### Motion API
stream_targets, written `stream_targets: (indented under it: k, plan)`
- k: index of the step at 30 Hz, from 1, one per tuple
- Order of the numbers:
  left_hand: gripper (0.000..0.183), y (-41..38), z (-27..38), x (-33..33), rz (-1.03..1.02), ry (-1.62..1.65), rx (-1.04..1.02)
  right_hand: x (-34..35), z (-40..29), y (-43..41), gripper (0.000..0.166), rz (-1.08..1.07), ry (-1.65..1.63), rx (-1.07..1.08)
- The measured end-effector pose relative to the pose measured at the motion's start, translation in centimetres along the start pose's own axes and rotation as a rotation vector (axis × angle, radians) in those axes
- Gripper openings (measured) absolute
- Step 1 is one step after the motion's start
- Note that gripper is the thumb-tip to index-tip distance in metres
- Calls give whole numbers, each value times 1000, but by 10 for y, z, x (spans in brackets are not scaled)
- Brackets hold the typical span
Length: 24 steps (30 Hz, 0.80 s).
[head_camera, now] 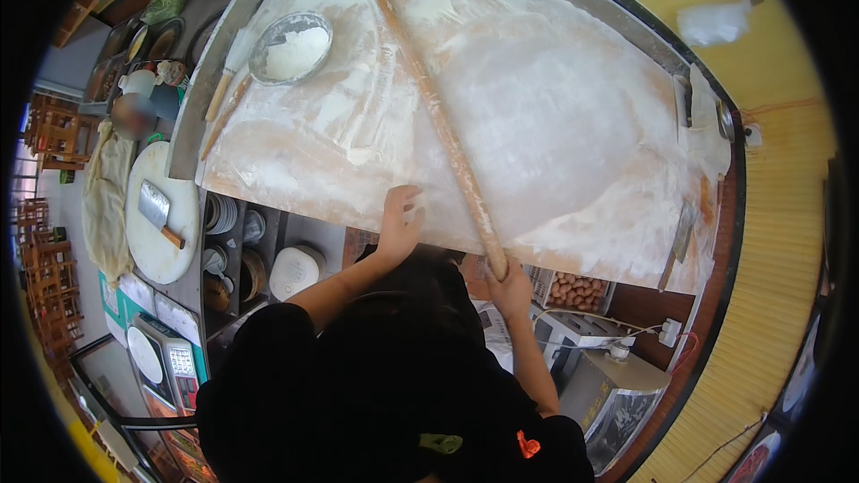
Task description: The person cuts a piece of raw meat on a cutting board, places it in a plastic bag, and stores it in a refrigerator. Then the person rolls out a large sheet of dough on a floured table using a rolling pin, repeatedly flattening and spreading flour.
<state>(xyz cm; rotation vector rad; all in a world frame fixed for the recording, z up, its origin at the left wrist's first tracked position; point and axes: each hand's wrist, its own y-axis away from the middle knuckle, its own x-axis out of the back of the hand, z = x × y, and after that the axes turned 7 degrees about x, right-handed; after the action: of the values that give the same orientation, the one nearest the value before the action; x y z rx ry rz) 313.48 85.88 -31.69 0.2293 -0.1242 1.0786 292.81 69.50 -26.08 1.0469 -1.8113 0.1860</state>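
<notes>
My right hand (511, 290) grips the near end of a long wooden rolling pin (439, 124) at the front edge of the work surface. The pin slants away to the far left across a large, thin sheet of dough (547, 124) dusted with flour. My left hand (401, 225) is over the front edge of the floured board (268, 168), left of the pin. Its fingers are slightly bent and apart, with nothing in them. Whether its fingertips touch the board or the dough's edge, I cannot tell.
At the back left are a metal bowl of flour (292, 50), a brush (225, 77) and a thin wooden stick (226, 117). A cleaver (156, 204) lies on a round white board (137, 251). Another blade (681, 235) rests at the right edge. Raised metal walls (597, 17) border the surface.
</notes>
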Motion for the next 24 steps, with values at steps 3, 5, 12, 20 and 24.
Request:
stream_targets:
  k: [3, 5, 12, 20, 24]
  plan:
    - [43, 8, 3, -16, 19, 183, 251, 42, 62, -4, 40, 120, 91, 175]
    - [43, 12, 3, -24, 40, 248, 354, 79, 99, -14, 38, 53, 143, 154]
    - [46, 22, 21, -45, 108, 587, 695, 167, 193, -94, 30, 63, 338, 468]
    - [38, 31, 55, -87, 290, 675, 850, 212, 232, -244, 33, -55, 491, 829]
    - [31, 40, 48, -103, 403, 761, 818, 225, 211, -306, 29, -25, 492, 1058]
